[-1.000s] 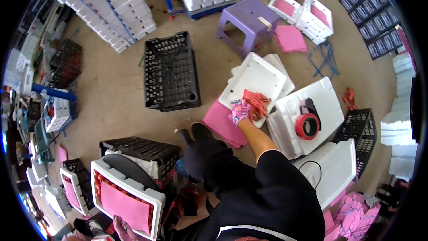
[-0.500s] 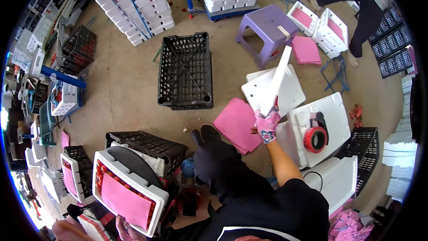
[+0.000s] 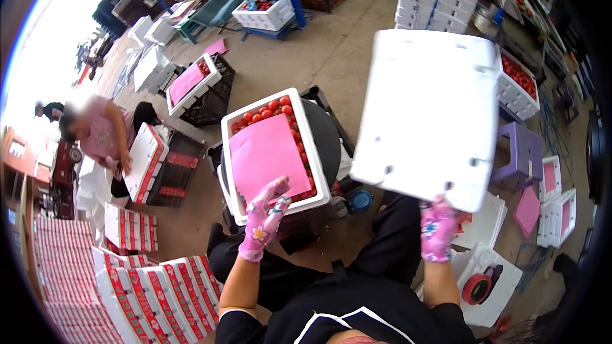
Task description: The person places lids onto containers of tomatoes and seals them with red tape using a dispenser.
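A white foam box [image 3: 227, 129] full of red tomatoes [image 3: 278, 106] stands tilted in front of me, on my left. A pink paper sheet [image 3: 268, 156] covers most of the tomatoes. My left hand [image 3: 264, 218], in a pink flowered glove, is at the near edge of the sheet with its fingers stretched out, holding nothing. My right hand [image 3: 438, 230], gloved alike, grips the near edge of a large white foam lid [image 3: 428, 114]. Raised nearly face-on to me, the lid is to the right of the box.
Under the box is a round dark stool top [image 3: 324, 140]. Another lid and a foam box with a red tape roll [image 3: 476, 288] lie at right. A purple stool [image 3: 516, 153] stands beyond. At left, a co-worker [image 3: 99, 124] handles another box near stacked red-and-white boxes [image 3: 159, 299].
My view has swung left toward the tomato box. My right hand has lifted the foam lid off to the right side and turned its flat face toward me. My left hand has come fully into view.
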{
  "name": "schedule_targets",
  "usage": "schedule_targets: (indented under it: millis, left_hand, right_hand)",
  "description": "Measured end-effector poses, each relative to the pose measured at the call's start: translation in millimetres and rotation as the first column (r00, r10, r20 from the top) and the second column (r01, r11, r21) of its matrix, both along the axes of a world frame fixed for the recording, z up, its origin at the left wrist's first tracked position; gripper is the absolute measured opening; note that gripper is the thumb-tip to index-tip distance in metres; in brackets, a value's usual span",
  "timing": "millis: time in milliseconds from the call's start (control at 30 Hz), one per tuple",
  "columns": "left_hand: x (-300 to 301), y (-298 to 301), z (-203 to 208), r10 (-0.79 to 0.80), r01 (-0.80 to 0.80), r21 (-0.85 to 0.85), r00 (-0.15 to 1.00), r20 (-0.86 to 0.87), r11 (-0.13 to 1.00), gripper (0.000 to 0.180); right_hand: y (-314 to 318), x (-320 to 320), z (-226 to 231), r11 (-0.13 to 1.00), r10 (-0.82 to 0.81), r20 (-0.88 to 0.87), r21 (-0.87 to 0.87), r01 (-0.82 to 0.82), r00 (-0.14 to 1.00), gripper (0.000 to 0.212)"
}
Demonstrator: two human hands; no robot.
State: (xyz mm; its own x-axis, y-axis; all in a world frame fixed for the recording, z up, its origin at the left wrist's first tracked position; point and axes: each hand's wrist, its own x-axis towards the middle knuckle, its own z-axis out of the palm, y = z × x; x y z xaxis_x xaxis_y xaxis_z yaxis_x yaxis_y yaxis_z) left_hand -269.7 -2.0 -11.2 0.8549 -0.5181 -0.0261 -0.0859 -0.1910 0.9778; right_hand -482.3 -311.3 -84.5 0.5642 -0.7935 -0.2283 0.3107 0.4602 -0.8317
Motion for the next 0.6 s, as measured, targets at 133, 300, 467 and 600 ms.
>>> schedule_targets:
  millis: [133, 300, 467, 600]
  left_hand:
    - [20, 31, -24, 0.116, -0.201, -0.293, 0.952, -0.283, 0.935, 0.08]
    - [55, 104, -47, 0.161, -0.28, -0.47, 0.947, -0.277, 0.837, 0.082]
    - [78, 134, -58, 0.266, -0.348, -0.246, 0.912, -0.313, 0.905, 0.069]
    - [106, 156, -92, 0.229, -0.293, -0.191, 0.926, -0.299, 0.937, 0.07]
  right_hand:
    - [116, 80, 35, 0.849, 0.482, -0.168, -0.153, -0.506, 0.86, 0.054]
    - [144, 125, 46, 0.682, 0.719, 0.0, 0.194, -0.705, 0.695, 0.049]
    - [125, 146, -10, 0.801, 0.599, -0.06, 0.054, -0.596, 0.799, 0.044]
    - [106, 159, -10, 0.514, 0.357, -0.642, -0.471, -0.717, 0.678, 0.052]
